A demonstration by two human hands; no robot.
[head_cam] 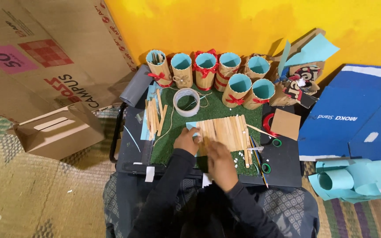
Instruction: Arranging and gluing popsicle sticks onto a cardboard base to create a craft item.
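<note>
A row of flat wooden sticks (225, 132) lies side by side on a light blue paper sheet, on a green mat (168, 145) over a small black table (287, 167). My left hand (187, 141) rests with its fingers pressed on the left end of the stick row. Blurred by motion, my right hand (220, 164) hovers over the row's near edge; I cannot tell whether it holds anything. A loose bundle of sticks (154, 118) lies to the left beside a string.
Several stick-covered cups with blue linings and red bows (208, 70) stand along the yellow wall. A clear tape roll (186, 102), scissors (266, 152), red tape (267, 123) and a cardboard square (286, 124) lie around. Cardboard boxes (58, 132) sit left, blue paper rolls (349, 180) right.
</note>
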